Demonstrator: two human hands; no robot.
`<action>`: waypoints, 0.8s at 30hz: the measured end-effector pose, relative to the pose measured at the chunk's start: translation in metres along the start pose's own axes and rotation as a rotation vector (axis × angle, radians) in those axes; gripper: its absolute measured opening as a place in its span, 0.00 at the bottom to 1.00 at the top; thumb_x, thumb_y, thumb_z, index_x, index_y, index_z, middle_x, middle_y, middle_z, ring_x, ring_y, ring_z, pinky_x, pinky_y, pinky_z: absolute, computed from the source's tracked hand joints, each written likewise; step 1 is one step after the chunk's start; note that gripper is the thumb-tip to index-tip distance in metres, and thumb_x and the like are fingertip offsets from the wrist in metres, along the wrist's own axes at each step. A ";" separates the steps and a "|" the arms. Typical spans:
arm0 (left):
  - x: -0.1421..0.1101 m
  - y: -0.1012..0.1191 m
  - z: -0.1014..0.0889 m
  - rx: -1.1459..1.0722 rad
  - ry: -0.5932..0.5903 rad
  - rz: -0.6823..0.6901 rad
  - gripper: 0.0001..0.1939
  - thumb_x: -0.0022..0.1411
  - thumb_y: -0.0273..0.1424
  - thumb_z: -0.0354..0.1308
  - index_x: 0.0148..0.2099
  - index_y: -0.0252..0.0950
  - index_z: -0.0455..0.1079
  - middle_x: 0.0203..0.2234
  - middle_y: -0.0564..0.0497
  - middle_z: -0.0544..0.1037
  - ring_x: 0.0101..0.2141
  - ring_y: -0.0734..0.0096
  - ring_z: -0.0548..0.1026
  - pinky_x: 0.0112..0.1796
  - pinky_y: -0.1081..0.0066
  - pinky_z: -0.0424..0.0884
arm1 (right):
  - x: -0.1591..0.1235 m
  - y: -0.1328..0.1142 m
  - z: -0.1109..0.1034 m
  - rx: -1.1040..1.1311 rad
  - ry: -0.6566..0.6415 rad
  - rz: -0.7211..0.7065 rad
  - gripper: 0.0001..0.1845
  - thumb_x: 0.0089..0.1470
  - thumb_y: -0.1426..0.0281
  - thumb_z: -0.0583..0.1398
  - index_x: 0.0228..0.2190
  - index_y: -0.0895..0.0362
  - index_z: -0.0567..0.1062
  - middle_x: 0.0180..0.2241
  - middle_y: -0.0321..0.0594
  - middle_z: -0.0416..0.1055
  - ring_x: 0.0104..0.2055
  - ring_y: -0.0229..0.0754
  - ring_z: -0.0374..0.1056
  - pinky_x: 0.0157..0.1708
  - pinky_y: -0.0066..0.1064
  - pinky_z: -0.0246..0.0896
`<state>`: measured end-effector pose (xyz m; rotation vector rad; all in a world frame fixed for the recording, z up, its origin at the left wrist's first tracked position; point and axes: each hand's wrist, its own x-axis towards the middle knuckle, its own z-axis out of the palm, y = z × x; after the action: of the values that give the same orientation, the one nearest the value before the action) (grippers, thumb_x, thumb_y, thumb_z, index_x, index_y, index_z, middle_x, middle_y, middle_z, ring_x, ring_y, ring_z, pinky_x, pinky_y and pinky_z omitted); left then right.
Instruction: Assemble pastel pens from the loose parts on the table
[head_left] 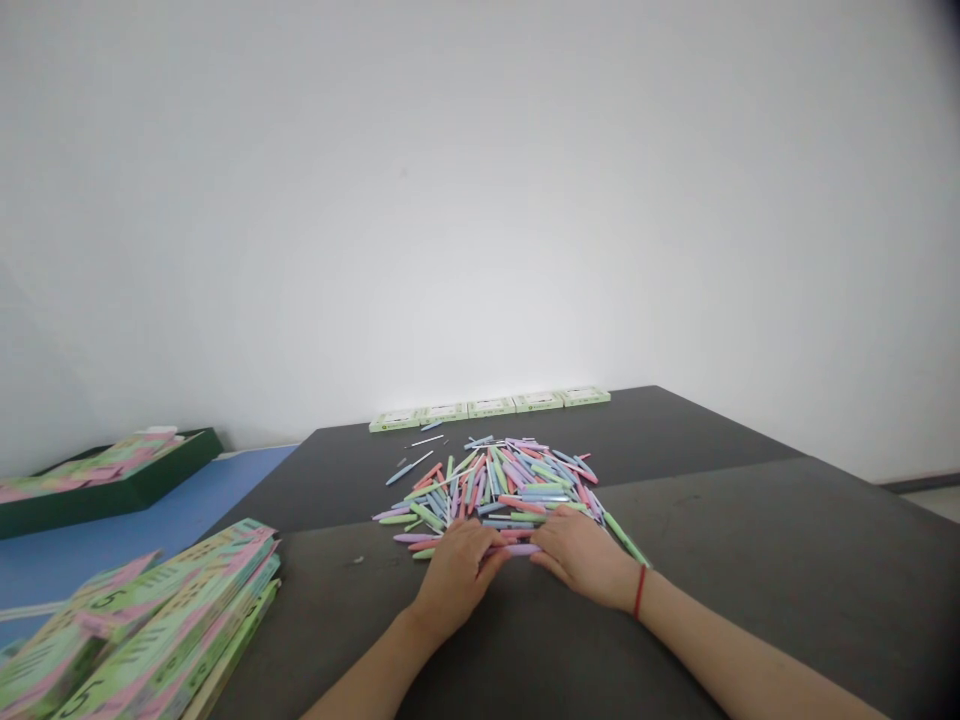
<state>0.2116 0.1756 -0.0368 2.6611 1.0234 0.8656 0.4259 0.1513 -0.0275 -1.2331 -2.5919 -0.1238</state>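
A loose heap of pastel pens [491, 475] in purple, green, blue and pink covers the middle of the dark table. At its near edge, a purple pen [523, 550] lies crosswise between my two hands. My left hand [463, 562] has its thumb and fingers closed at the pen's left end. My right hand [581, 552], with a red cord round its wrist, is closed at the other end. Both sets of fingertips partly hide the pen. A green pen [626, 540] lies right beside my right hand.
Several flat, pale green boxes [491, 407] stand in a row along the back of the dark table [720, 560]. Printed pink and green packages [172, 620] are stacked at the near left. More lie in a dark green tray [142, 485] on a blue surface [247, 475].
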 end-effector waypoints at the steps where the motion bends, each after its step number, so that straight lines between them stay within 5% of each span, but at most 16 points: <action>1: 0.001 0.001 0.000 0.003 0.009 0.011 0.07 0.63 0.32 0.52 0.37 0.38 0.70 0.30 0.51 0.75 0.34 0.66 0.71 0.40 0.65 0.63 | 0.000 0.000 0.001 0.011 -0.007 0.002 0.17 0.63 0.65 0.48 0.32 0.58 0.73 0.31 0.42 0.74 0.35 0.45 0.67 0.38 0.34 0.52; 5: 0.001 0.002 -0.002 0.031 0.053 0.055 0.07 0.63 0.33 0.52 0.35 0.37 0.69 0.29 0.51 0.75 0.34 0.65 0.70 0.40 0.64 0.62 | -0.001 -0.001 0.002 0.072 0.006 0.003 0.16 0.63 0.65 0.48 0.33 0.57 0.73 0.32 0.41 0.75 0.36 0.45 0.68 0.38 0.34 0.54; 9: 0.001 0.004 -0.005 0.053 0.100 0.081 0.06 0.63 0.32 0.52 0.36 0.38 0.68 0.30 0.51 0.75 0.34 0.65 0.70 0.43 0.63 0.61 | 0.000 0.002 0.000 0.131 0.160 0.032 0.12 0.59 0.63 0.54 0.41 0.54 0.73 0.37 0.42 0.73 0.42 0.47 0.65 0.44 0.38 0.54; 13: 0.002 0.003 -0.007 0.019 0.205 -0.079 0.07 0.62 0.34 0.51 0.33 0.38 0.65 0.28 0.51 0.73 0.33 0.64 0.69 0.38 0.65 0.63 | 0.002 0.016 -0.005 0.478 0.418 0.279 0.18 0.51 0.65 0.61 0.45 0.54 0.71 0.41 0.44 0.70 0.48 0.50 0.61 0.49 0.43 0.53; 17: 0.004 0.003 -0.004 -0.017 0.288 -0.185 0.10 0.62 0.36 0.50 0.30 0.38 0.60 0.26 0.53 0.69 0.31 0.65 0.67 0.33 0.68 0.63 | 0.008 0.020 0.000 1.082 0.481 0.601 0.18 0.52 0.60 0.58 0.42 0.56 0.71 0.30 0.38 0.70 0.31 0.42 0.66 0.34 0.36 0.64; 19: 0.004 0.004 0.000 -0.004 0.264 -0.155 0.10 0.61 0.35 0.50 0.28 0.38 0.59 0.24 0.54 0.67 0.30 0.66 0.66 0.32 0.69 0.62 | 0.012 0.011 0.008 1.181 0.419 0.609 0.18 0.55 0.57 0.54 0.39 0.56 0.72 0.24 0.35 0.68 0.23 0.37 0.63 0.25 0.30 0.63; 24: -0.001 0.009 0.006 0.020 0.097 -0.060 0.09 0.60 0.32 0.53 0.28 0.38 0.58 0.23 0.54 0.68 0.29 0.68 0.66 0.30 0.70 0.60 | 0.022 -0.016 0.028 1.307 0.398 0.660 0.19 0.55 0.54 0.52 0.29 0.57 0.71 0.21 0.32 0.63 0.20 0.31 0.60 0.21 0.23 0.60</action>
<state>0.2198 0.1686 -0.0389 2.6125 1.1326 0.9863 0.3946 0.1633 -0.0473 -1.1711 -1.2509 1.1066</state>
